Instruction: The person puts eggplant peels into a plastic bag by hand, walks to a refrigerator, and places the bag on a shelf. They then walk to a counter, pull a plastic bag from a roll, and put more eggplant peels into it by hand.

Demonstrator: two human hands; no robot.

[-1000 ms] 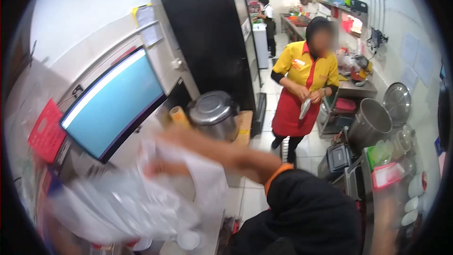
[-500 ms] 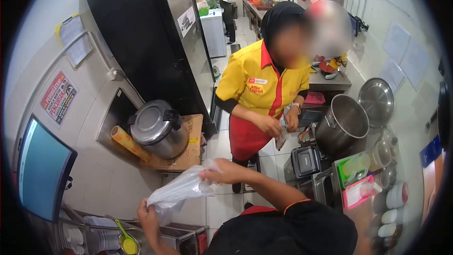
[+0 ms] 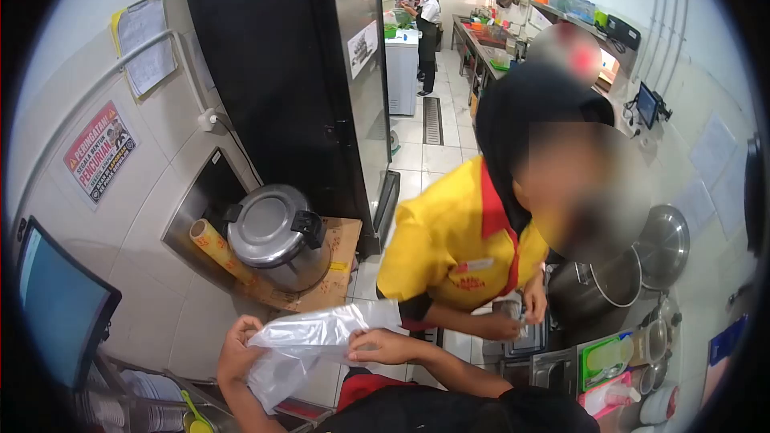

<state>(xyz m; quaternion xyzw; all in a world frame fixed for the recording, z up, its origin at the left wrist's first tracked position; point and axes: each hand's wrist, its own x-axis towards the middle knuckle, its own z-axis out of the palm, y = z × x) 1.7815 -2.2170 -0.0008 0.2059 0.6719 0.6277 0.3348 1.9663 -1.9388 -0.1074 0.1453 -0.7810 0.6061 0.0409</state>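
A translucent white plastic bag (image 3: pixel 301 345) is stretched between my two hands, low in the view. My left hand (image 3: pixel 238 350) grips the bag at its left end, fingers folded over it. Pinching the plastic at the right part is my right hand (image 3: pixel 381 346), with a loose end of the bag sticking out above it. A co-worker (image 3: pixel 457 240) in a yellow and red shirt leans close on the right, both hands on a small item that I cannot make out.
A large lidded metal pot (image 3: pixel 277 228) and a yellow roll (image 3: pixel 216 248) rest on cardboard at left. A tall black fridge (image 3: pixel 281 96) stands behind. On the right are a deep pot (image 3: pixel 593 285) and a green tray (image 3: pixel 593 361). Another person (image 3: pixel 429 24) stands far back.
The bag and my hands sit lower now, and the bag lies more level. The co-worker has leaned in closer and bent down to the right. My view has shifted.
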